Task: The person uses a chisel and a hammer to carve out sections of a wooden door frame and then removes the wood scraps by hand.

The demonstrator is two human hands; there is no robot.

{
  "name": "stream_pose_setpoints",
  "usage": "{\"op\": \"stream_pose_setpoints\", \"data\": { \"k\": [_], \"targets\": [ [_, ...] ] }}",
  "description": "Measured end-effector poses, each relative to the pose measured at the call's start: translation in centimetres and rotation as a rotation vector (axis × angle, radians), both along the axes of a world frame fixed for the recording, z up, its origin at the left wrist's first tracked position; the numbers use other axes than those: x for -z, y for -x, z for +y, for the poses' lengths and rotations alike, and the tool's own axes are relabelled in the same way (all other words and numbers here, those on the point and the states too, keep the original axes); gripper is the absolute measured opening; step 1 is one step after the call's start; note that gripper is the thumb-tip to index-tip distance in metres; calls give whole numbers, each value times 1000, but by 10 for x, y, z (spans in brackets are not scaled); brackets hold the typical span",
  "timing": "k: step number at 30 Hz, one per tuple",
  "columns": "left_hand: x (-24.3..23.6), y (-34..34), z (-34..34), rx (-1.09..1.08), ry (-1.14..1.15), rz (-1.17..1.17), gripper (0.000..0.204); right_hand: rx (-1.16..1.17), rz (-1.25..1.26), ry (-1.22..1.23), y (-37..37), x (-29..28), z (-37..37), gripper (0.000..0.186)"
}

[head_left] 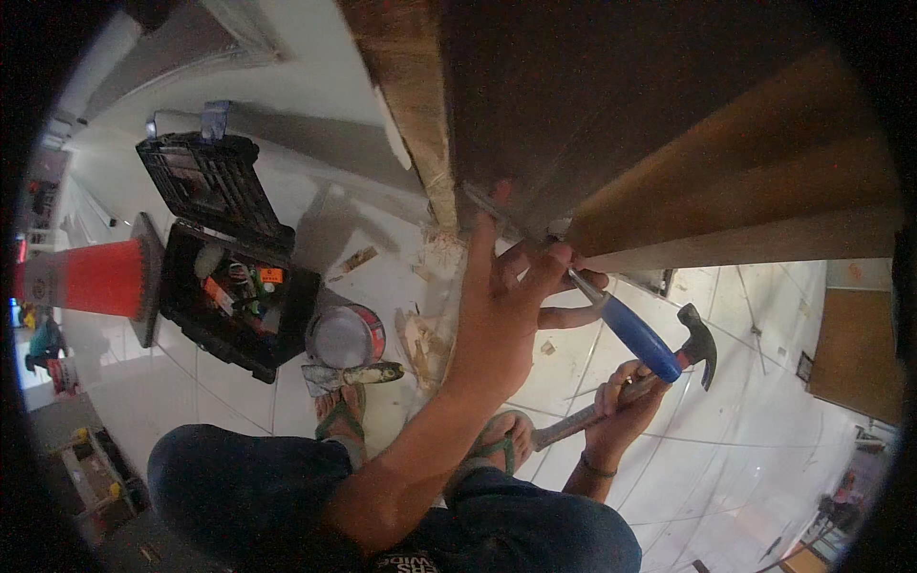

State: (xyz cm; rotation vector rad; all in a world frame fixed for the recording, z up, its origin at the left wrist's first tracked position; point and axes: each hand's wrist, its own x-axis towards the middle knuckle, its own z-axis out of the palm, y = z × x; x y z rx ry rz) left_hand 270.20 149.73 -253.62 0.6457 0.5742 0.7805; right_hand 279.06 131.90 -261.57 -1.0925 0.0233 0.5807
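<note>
My left hand (511, 306) is closed on a chisel whose blue handle (638, 336) slants down to the right. Past the fingers, its metal blade reaches up and left to the edge of a wooden door frame (432, 143); whether the tip touches is hard to tell in the shadow. My right hand (626, 406) grips a claw hammer (702, 346) by its handle, close below the head. The hammer's head is beside the butt of the chisel handle, slightly to its right. Behind my left hand stands a dark brown door (726, 172).
Wood chips (425, 339) litter the white tiled floor by the frame. To the left are an open black toolbox (287, 334) with assorted items, a round can (342, 336) and an orange traffic cone (95, 277). My sandalled feet (506, 435) are below my hands.
</note>
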Motion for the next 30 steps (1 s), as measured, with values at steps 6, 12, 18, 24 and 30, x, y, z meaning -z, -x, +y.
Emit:
{"op": "stream_pose_setpoints", "data": {
  "k": [6, 12, 18, 24, 30],
  "targets": [
    [5, -44, -13, -71, 61, 97, 69, -111, -2, -62, -48, 25, -34, 38],
    [20, -49, 3, -105, 37, 71, 62, -54, 62, -83, -45, 33, -11, 34],
    [31, -44, 7, -82, 29, 82, 55, -61, 52, -42, -43, 57, -14, 37],
    [40, -47, 7, -84, 17, 63, 50, -141, 55, -133, -41, 66, -14, 43],
    [45, -54, 1, -71, 20, 26, 50, -112, 62, -124, -46, 65, -21, 42]
  ]
}}
